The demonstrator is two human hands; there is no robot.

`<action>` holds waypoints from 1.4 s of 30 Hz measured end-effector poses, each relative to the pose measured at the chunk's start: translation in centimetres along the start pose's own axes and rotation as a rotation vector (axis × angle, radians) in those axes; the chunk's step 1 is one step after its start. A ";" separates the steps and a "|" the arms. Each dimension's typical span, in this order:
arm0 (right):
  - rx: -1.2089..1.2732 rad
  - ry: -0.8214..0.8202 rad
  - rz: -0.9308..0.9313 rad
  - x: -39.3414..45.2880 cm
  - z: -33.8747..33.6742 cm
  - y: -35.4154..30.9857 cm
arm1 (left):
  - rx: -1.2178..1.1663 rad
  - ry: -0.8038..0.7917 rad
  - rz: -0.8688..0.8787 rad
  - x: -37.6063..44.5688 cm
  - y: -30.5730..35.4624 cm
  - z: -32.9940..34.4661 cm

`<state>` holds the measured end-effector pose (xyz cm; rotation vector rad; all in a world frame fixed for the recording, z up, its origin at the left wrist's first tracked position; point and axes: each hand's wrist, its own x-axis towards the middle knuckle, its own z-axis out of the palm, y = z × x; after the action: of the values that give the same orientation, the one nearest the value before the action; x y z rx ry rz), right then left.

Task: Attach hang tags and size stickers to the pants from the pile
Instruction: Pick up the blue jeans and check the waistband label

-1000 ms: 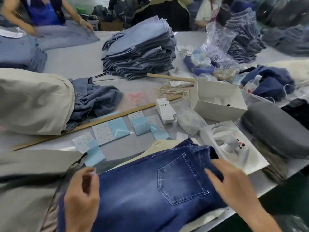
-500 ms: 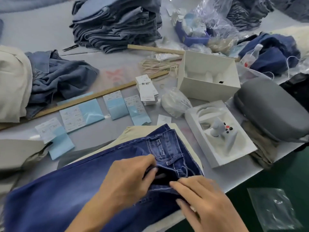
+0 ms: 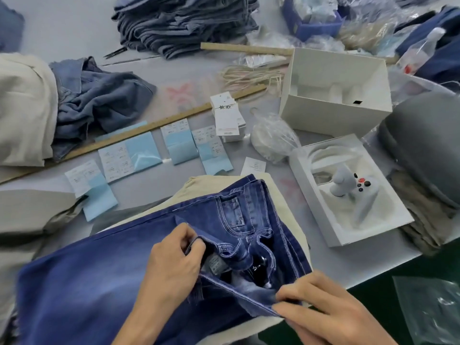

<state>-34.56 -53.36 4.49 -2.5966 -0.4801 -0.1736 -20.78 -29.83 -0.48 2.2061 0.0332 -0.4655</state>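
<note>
Two hands spread a jeans [image 3: 99, 282] waistband: left hand [image 3: 171, 267] grips at nine o'clock, right hand [image 3: 321, 312] pinches at four.

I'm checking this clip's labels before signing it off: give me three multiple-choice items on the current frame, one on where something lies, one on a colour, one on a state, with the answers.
1. Where is the stack of white hang tags?
A. Just left of the open white box
B. On the folded denim pile
C. In the blue bin

2. What colour are the jeans being handled?
A. Beige
B. Dark blue
C. Black

3. What is the state of the jeans' waistband?
A. Lying flat and closed
B. Rolled up
C. Pulled open by the left hand and right hand

Answers: 1 A, the tags sit on the table beside the box's left wall. 2 B, dark blue denim with pale stitching. 3 C, each hand grips an edge and the inside label shows.
</note>
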 end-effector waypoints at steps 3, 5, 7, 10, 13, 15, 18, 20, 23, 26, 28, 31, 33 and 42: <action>-0.006 0.046 0.059 0.4 -0.4 0.2 | -0.157 -0.083 0.010 -0.2 0.6 -0.1; 0.011 0.089 0.097 1.0 -0.6 -0.2 | -0.279 -0.122 0.019 -0.3 1.2 -0.4; -0.020 0.111 0.106 1.8 -0.4 -0.7 | -0.362 -0.157 0.024 -0.4 1.8 -0.5; -0.137 0.073 0.081 3.3 0.8 -1.2 | -0.480 -0.217 -0.028 -0.8 2.7 -0.5; -0.205 0.045 0.053 4.9 1.7 -1.6 | -0.544 -0.243 -0.070 -0.9 3.1 -0.3; -0.205 0.043 0.070 5.9 1.9 -1.5 | -0.616 -0.241 -0.114 -0.4 3.2 -0.3; -0.234 0.089 0.086 6.4 2.2 -0.9 | -0.746 -0.240 -0.200 0.4 3.7 -0.5; -0.221 0.188 0.094 6.3 2.9 -0.6 | -0.793 -0.243 -0.237 0.8 3.6 -0.4; -0.081 0.374 0.080 5.7 4.1 -0.6 | -0.845 -0.246 -0.266 1.0 3.2 -0.3; 0.039 0.471 0.066 5.2 5.2 -0.8 | -0.896 -0.241 -0.271 0.9 2.8 -0.4; 0.085 0.464 0.083 4.9 5.5 -0.7 | -0.904 -0.255 -0.256 0.7 2.8 -0.2; 0.117 0.416 0.053 4.4 5.8 -1.2 | -0.876 -0.243 -0.228 0.4 2.8 -0.1; 0.121 0.420 0.028 4.1 5.9 -1.7 | -0.876 -0.238 -0.218 0.3 3.0 -0.1; 0.182 0.433 0.072 4.9 4.7 -1.5 | -0.878 -0.243 -0.196 0.0 3.4 -0.2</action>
<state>-30.36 -48.34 2.05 -2.3030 -0.2324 -0.6213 -20.05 -31.82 2.22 1.2829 0.2722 -0.6688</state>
